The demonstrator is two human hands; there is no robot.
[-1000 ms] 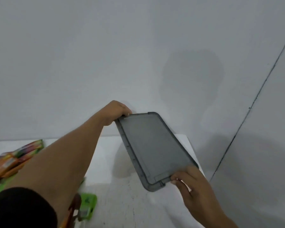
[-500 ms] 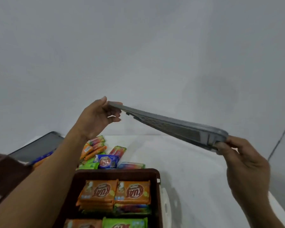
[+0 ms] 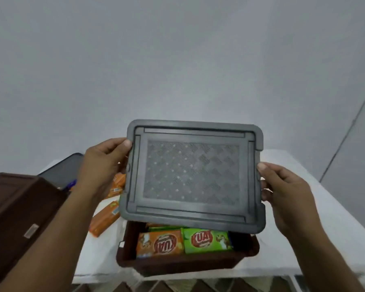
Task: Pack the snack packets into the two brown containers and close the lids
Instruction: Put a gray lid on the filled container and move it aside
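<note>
A grey lid [image 3: 191, 175] with a woven pattern hovers flat above a brown container [image 3: 177, 265] at the table's near edge. My left hand [image 3: 102, 165] grips the lid's left edge and my right hand [image 3: 282, 190] grips its right edge. Under the lid's near edge, an orange packet [image 3: 159, 243] and a green packet [image 3: 207, 239] show inside the container; the rest of its contents are hidden. A second brown container [image 3: 15, 211] stands at the left, close to the camera. Loose orange packets [image 3: 104, 218] lie on the table behind my left arm.
The white table [image 3: 303, 239] stands against a grey wall, its near edge just under the container. A dark lid [image 3: 61, 171] lies at the back left, beyond the second container. A floor with a dark pattern shows below the table.
The view dropped from the wall to the table. The lid went from tilted and edge-on at the right to flat, top side up, over the packed container, with both hands on its sides.
</note>
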